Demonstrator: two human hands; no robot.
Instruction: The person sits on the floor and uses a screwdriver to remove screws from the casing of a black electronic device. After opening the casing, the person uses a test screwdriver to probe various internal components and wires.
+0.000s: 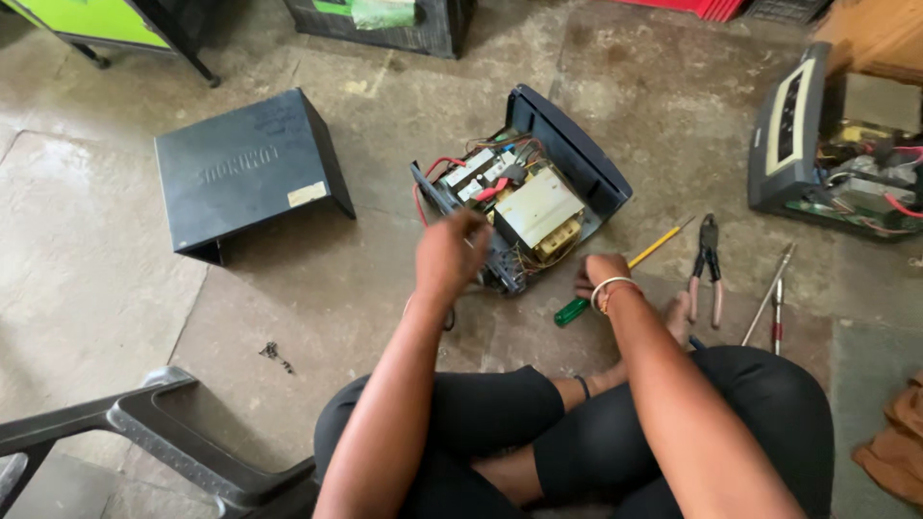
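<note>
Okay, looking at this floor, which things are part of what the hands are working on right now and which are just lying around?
In hand:
- opened device, touched by the left hand
- green-handled screwdriver, under the right hand

Lying about:
- removed black cover
- yellow screwdriver
- pliers
- metal tools
- second opened unit
- loose screws
- grey chair

A small pale cream rectangular label [307,194] sits on the dark cover [245,171] lying well to the left of the left hand [450,252], near that cover's lower right edge. Raised lettering runs across the same cover's top face. Far to the right of the right hand [598,276], a dark unit's front panel [790,120] stands upright, with a long cream-bordered dark display strip; its contents are too small to tell.
</note>
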